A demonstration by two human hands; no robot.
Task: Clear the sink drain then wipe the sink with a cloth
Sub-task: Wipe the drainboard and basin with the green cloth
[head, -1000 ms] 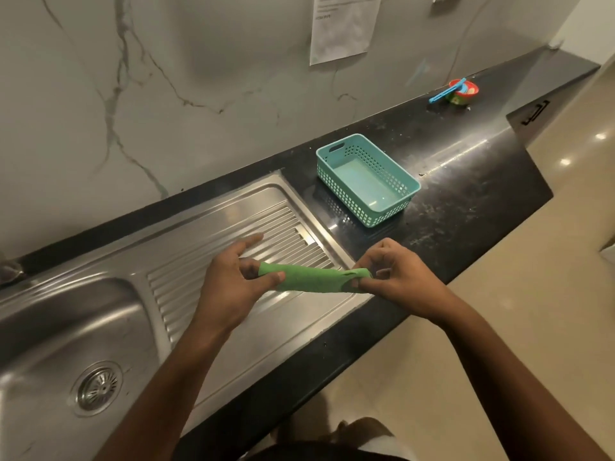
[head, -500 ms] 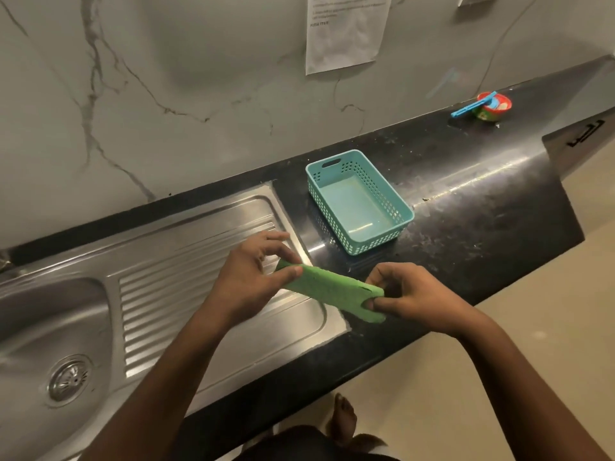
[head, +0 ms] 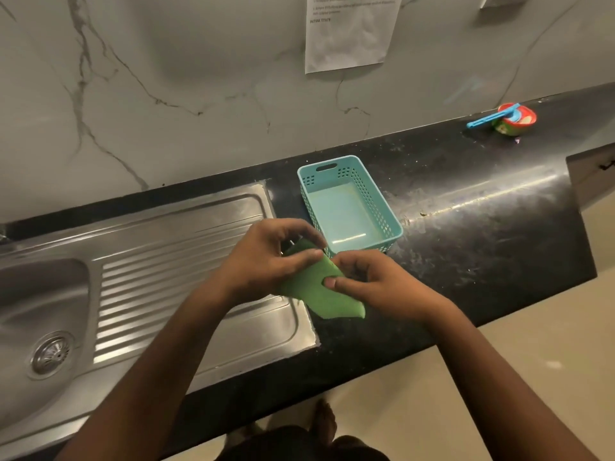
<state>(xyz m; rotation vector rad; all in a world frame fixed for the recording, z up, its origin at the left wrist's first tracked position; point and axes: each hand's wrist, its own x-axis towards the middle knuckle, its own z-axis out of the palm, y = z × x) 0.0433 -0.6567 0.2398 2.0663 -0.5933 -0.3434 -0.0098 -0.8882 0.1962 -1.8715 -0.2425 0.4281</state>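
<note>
A folded green cloth (head: 327,296) is held tilted above the right end of the steel sink (head: 166,277); the round drain (head: 52,353) is seen in the basin at left.

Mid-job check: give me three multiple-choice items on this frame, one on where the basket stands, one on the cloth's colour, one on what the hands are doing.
1. Where does the teal basket stand?
A) in the sink bowl
B) on the black counter, right of the drainboard
C) on the floor

2. What colour is the cloth?
A) green
B) white
C) red

3. How do the left hand and right hand meet the cloth?
A) only the left touches it
B) neither touches it
C) both pinch it

Key: B, the basket stands on the dark counter beside the steel drainboard; A, the cloth is plainly green; C, thumb and fingers of each hand close on the cloth, held above the drainboard's edge.
</note>
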